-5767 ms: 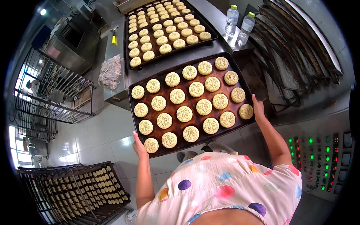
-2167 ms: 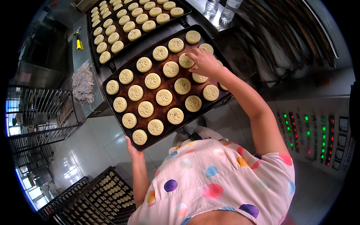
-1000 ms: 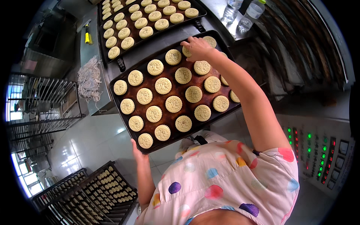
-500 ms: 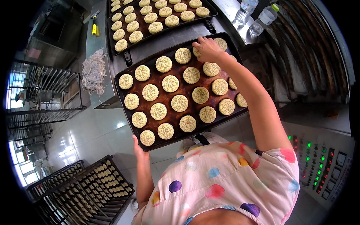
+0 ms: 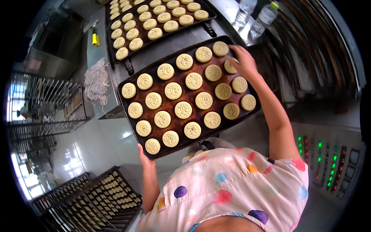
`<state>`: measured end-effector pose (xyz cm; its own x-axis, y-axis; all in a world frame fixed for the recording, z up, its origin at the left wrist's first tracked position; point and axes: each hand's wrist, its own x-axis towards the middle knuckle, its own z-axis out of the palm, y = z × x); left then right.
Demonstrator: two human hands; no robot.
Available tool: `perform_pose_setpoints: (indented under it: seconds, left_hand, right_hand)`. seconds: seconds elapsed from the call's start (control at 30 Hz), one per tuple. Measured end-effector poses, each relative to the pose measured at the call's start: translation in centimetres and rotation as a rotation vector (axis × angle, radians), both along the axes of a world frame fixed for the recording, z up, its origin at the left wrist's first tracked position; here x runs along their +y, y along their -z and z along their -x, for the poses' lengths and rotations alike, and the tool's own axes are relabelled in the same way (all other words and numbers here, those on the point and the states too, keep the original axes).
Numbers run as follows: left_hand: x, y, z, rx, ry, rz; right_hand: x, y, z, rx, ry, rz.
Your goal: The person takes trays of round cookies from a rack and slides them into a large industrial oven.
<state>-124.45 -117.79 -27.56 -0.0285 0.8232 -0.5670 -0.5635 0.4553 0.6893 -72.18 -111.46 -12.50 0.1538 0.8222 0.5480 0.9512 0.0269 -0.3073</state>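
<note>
A dark baking tray is tilted in front of me, bearing rows of round, pale yellow mooncakes with scalloped rims and stamped tops. At its near left corner, my left hand grips the tray, thumb along the edge and the other fingers hidden beneath. My right hand is at the far right corner, fingers apart. One fingertip is close to the corner mooncake, and the thumb overlaps the mooncake behind it; whether they touch, I cannot tell.
Beyond lies a second tray of mooncakes on a metal surface. Two clear bottles stand at the far right. String and a yellow-handled tool lie left. A rack of loaded trays stands lower left, a lit control panel right.
My right hand has moved from above the far row of mooncakes to the tray's right edge, and its fingers have spread. The tray has swung slightly; my left hand keeps its grip.
</note>
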Motion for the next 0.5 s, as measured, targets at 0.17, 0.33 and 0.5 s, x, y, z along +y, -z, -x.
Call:
perform_pose_setpoints:
  seconds: [0.17,0.33,0.5]
  left_hand:
    - [0.4,0.2,-0.1,-0.024,0.005,0.011]
    - [0.8,0.2,0.3,-0.035,0.040,-0.022]
    - [0.8,-0.1,0.0,-0.063,0.017,-0.070]
  right_hand:
    - [-14.3,9.0,-5.0,0.832,0.346,0.134]
    - [-17.9,14.3,-2.8,1.250,0.402,-0.015]
    - [-16.3,14.0,-1.6,1.219,0.474,-0.093]
